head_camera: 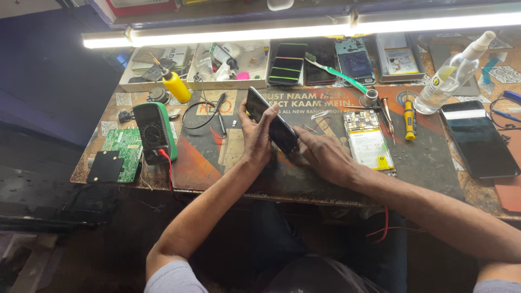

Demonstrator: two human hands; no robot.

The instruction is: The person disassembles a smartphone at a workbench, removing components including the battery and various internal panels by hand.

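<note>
Diagonally upper-left to lower-right, dark phone [272, 122] on edge, gripped by left hand [254, 135]

In the lower middle of the frame the mat [418, 157] is bare. The multimeter [154, 132] blocks the left, the opened phone [369, 144] and screwdriver [409, 120] the right.

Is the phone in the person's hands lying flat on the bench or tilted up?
Tilted up. The phone stands on its long edge, the left hand gripping it and the right hand at its lower end.
</note>
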